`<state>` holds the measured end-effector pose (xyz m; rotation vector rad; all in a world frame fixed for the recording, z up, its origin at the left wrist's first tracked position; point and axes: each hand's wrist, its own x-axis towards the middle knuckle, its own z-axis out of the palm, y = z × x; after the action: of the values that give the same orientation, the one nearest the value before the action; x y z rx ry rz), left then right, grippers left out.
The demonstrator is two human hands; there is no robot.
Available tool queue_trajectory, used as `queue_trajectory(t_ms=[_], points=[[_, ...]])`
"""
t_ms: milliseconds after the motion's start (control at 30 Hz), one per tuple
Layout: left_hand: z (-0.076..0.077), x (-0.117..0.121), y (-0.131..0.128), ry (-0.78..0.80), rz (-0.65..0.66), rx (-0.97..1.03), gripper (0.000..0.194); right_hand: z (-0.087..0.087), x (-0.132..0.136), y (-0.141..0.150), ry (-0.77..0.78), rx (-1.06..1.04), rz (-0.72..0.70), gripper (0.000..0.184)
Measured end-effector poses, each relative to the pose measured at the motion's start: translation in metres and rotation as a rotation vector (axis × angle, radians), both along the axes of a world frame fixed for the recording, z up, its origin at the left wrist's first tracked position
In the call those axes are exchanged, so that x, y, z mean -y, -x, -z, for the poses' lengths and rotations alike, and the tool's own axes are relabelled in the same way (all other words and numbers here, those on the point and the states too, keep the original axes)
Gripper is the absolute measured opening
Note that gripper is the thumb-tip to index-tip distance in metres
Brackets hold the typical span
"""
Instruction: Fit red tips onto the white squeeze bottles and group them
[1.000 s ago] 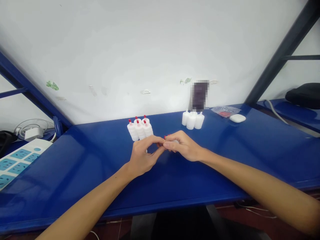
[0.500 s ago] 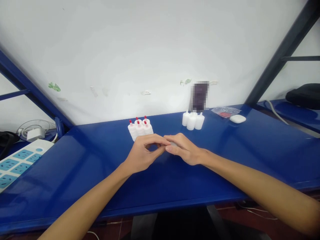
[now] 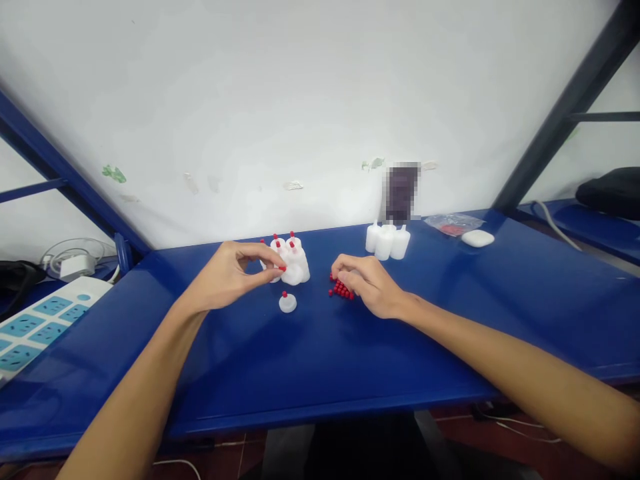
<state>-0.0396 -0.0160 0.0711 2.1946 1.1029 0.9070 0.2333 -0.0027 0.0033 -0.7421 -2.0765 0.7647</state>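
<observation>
Thumb and fingertips of my left hand (image 3: 235, 277) pinch a small red cap (image 3: 283, 269) in front of a cluster of white plastic bottles (image 3: 301, 261) with red-tipped nozzles. A pale round piece (image 3: 294, 274) shows just below those fingertips; whether it joins the pinched cap I cannot tell. On the table nearer me lies a white lid (image 3: 287, 304) with a red tip. My right hand (image 3: 373, 285) is curled over a heap of small red caps (image 3: 344, 289). Something whitish shows inside its closed fingers, mostly hidden.
Several white bottles (image 3: 384, 243) stand at the back of the blue table (image 3: 320, 360). To their right are a clear plastic bag (image 3: 453, 225) with red bits and a white rounded case (image 3: 478, 239). A power strip (image 3: 45, 323) runs along the left edge.
My hands were together over the middle of the table. The left has moved away left to the bottle cluster with a red cap, uncovering the red heap and the lid.
</observation>
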Motion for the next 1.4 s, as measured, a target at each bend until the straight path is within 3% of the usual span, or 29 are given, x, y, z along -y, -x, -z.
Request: queue_trajectory(t_ms=[167,267,367,567,667,767,967,1167,1400], points=[[0.001,-0.006,0.008,0.049,0.088,-0.255,0.011,0.000,-0.001,0.000,-0.008,0.030,0.021,0.022],[0.006,-0.009,0.004,0.014,0.184,-0.312,0.010,0.000,0.000,0.000,-0.005,0.042,0.021,0.021],[0.005,-0.010,0.006,-0.004,0.189,-0.319,0.010,0.001,0.000,0.000,0.019,0.020,0.008,0.022],[0.002,-0.003,0.003,-0.144,0.016,-0.076,0.012,-0.003,0.005,0.002,0.079,-0.023,0.012,0.023],[0.011,0.003,-0.018,-0.337,-0.030,0.189,0.010,-0.009,0.010,0.005,0.106,-0.009,-0.003,0.028],[0.027,0.009,-0.046,-0.454,0.005,0.282,0.005,-0.012,0.014,0.010,0.102,0.004,-0.081,0.036],[0.054,0.020,-0.079,-0.577,0.028,0.353,0.006,-0.006,0.016,0.013,0.249,-0.123,-0.242,0.047],[0.061,0.023,-0.081,-0.600,0.075,0.337,0.008,-0.006,0.014,0.013,0.345,-0.157,-0.349,0.045],[0.068,0.021,-0.083,-0.605,0.113,0.306,0.017,-0.005,0.011,0.012,0.428,-0.095,-0.378,0.038]])
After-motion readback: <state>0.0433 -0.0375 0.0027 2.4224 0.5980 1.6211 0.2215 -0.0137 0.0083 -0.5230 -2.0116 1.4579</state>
